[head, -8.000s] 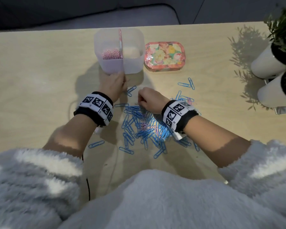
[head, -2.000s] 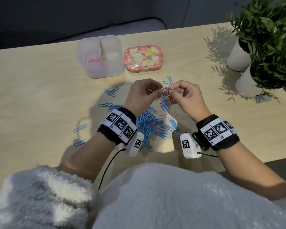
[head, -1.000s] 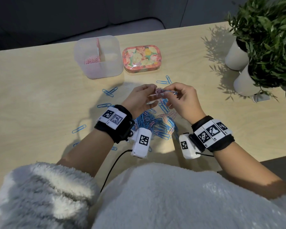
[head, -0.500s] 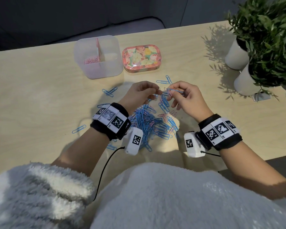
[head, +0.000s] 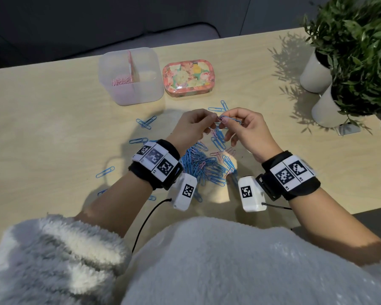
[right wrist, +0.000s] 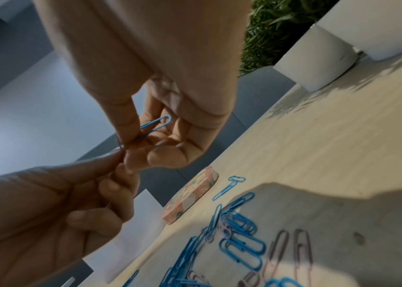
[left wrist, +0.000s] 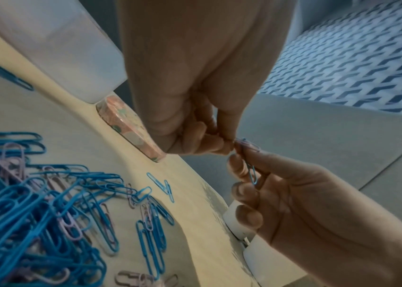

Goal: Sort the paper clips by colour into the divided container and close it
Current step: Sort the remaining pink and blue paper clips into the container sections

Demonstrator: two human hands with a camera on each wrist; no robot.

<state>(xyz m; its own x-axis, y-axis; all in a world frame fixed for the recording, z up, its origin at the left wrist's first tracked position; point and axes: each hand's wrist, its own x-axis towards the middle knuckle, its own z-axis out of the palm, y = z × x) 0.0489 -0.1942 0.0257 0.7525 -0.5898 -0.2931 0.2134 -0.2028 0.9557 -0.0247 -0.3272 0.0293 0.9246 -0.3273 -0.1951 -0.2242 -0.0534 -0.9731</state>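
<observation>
Both hands are raised above the pile of blue and pink paper clips [head: 205,168]. My right hand [head: 226,121] pinches a blue paper clip [head: 232,119] between thumb and forefinger; the same blue clip [right wrist: 157,123] shows in the right wrist view. My left hand [head: 215,119] pinches a small pink paper clip [head: 222,119] that is hooked on the blue one, and the fingertips of the two hands touch. The clear divided container [head: 130,78] stands open at the back, with pink clips in its left compartment. Its floral lid [head: 187,77] lies to its right.
Loose blue clips [head: 145,123] lie scattered left of the pile and near the lid. Two white plant pots [head: 315,73] with green leaves stand at the right edge. The table's near edge runs under my forearms.
Eight seconds ago both hands were down on the pile. Since then they have lifted with the hooked clips. In the last half second the fingertips have come together again.
</observation>
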